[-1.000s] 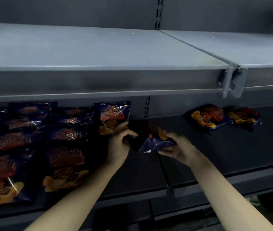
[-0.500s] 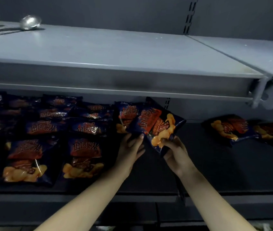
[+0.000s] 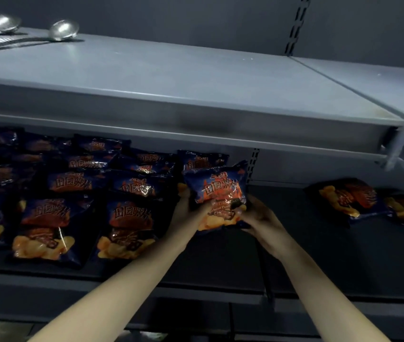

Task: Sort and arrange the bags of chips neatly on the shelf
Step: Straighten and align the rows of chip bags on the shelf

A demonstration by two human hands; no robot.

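Both hands, left hand (image 3: 188, 213) and right hand (image 3: 261, 224), grip one chip bag (image 3: 218, 193) between them.

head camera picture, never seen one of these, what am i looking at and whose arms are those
The camera sits on a person's head and looks forward and down, so the two bare arms coming up from the bottom edge are that person's own. There is no machine here. The left hand and the right hand together hold one dark blue bag of chips, upright with its printed front facing the camera, at the right end of the rows of bags of the same kind already laid out on the dark lower shelf. Two loose bags lie farther right on that shelf, not yet lined up. Above is a grey upper shelf, with shiny metal ladles at its far left.
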